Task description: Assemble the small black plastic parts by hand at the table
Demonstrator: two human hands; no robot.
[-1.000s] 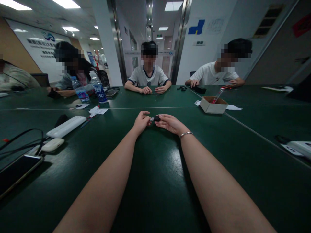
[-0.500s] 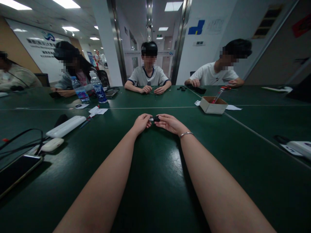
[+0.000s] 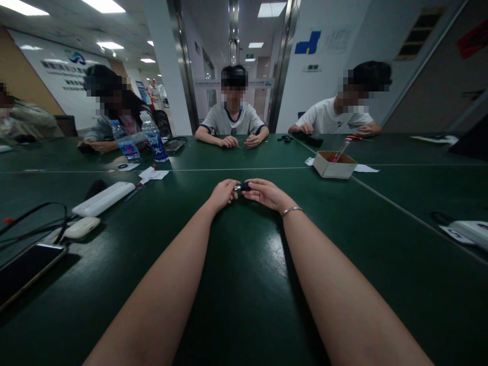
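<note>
Between my two hands, at the middle of the green table, is a small black object with a silver metal end (image 3: 246,187); it is too small to tell its exact kind. My left hand (image 3: 224,193) pinches the silver end between thumb and fingers. The black end is gripped by the fingertips of my right hand (image 3: 266,193), which has a metal bracelet at its wrist. Fingers cover part of the object on both sides.
Left on the table (image 3: 244,284) lie a phone (image 3: 30,269), cables, a white box-shaped device (image 3: 102,199) and scissors. Farther back stand two bottles (image 3: 155,140). An open cardboard box (image 3: 334,165) sits at right. Several people sit around the table.
</note>
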